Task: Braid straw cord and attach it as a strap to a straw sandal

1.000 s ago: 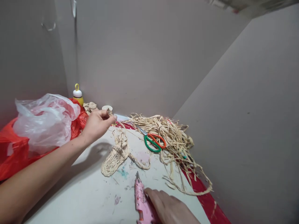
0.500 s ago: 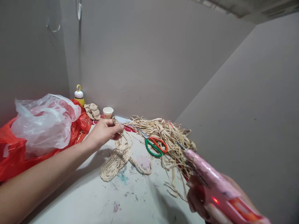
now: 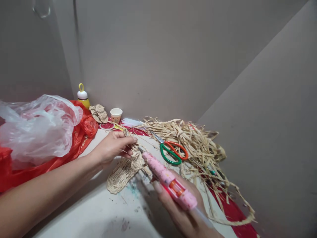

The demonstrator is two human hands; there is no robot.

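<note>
My left hand (image 3: 112, 147) pinches a braided straw cord (image 3: 126, 133) between thumb and fingers. The cord leads down to an oval piece of coiled braid (image 3: 120, 177), shaped like a sole, on the white table. A pink hot glue gun (image 3: 160, 172) is wrapped in my right hand (image 3: 182, 205). Its nozzle points at the braid just right of my left fingertips; whether it touches, I cannot tell. A glue stick (image 3: 204, 216) sticks out of the gun's rear. Scissors (image 3: 174, 153) with one green and one orange handle lie beyond the gun.
Loose straw (image 3: 185, 135) is heaped along the back right, with strands trailing over the red cloth (image 3: 230, 208). Clear glue sticks (image 3: 131, 122), a paper cup (image 3: 116, 115), woven straw pieces (image 3: 99, 113) and a yellow bottle (image 3: 83, 96) stand or lie near the wall. Plastic bags (image 3: 44, 132) fill the left.
My right hand has brought the glue gun leftward from the right side to the braid by my left hand. The left hand keeps its pinch, and the view has shifted slightly down.
</note>
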